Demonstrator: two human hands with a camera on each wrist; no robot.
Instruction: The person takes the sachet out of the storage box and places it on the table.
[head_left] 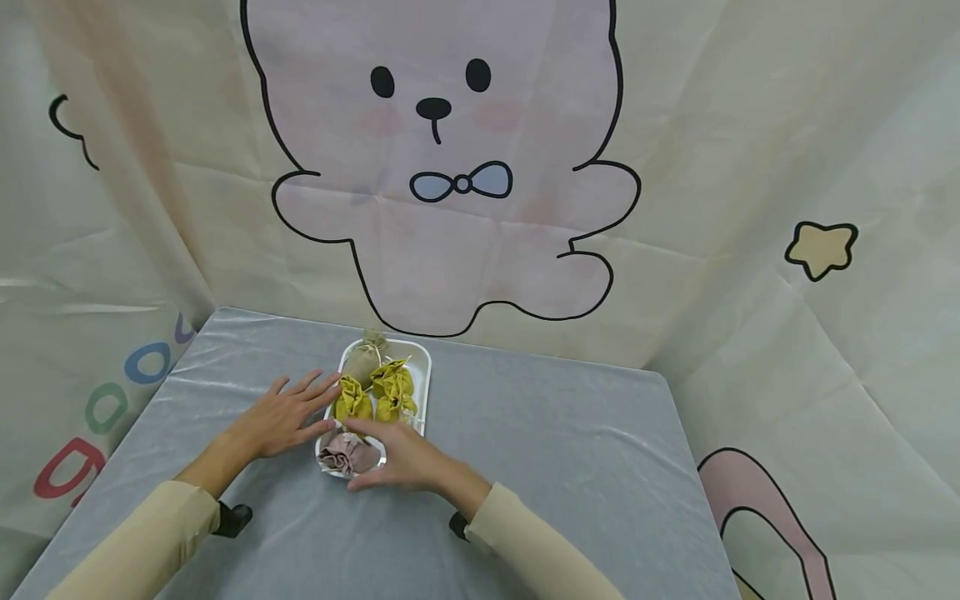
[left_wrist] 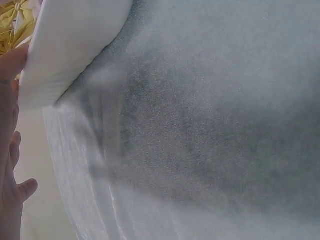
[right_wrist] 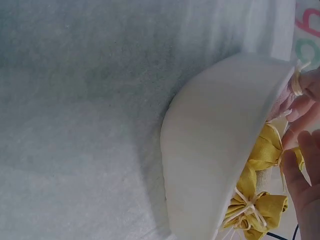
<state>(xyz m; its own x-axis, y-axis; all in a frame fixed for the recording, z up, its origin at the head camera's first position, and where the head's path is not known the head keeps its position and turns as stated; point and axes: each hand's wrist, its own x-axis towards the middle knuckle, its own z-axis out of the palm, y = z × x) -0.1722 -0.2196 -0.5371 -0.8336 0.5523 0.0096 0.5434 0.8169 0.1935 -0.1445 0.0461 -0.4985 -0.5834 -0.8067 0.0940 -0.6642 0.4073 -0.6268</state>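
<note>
Head: left hand (head_left: 288,417), fingers splayed, by the left rim of the white tray (head_left: 421,375), right hand (head_left: 408,458) spread around the pink pouch (head_left: 347,454) at its near end (no firm hold visible), so settle it gently; left wrist: brace the tray wall (left_wrist: 75,45) lightly; right wrist: don't snag the yellow pouches (right_wrist: 265,150).

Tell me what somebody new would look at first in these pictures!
Probably the big pink bear drawn on the cloth behind the table, with its blue bow tie. Next, the bright yellow pouches in the white tray, in front of the bear. The left hand is at the tray's left side, and the right hand reaches over its right side.
</note>
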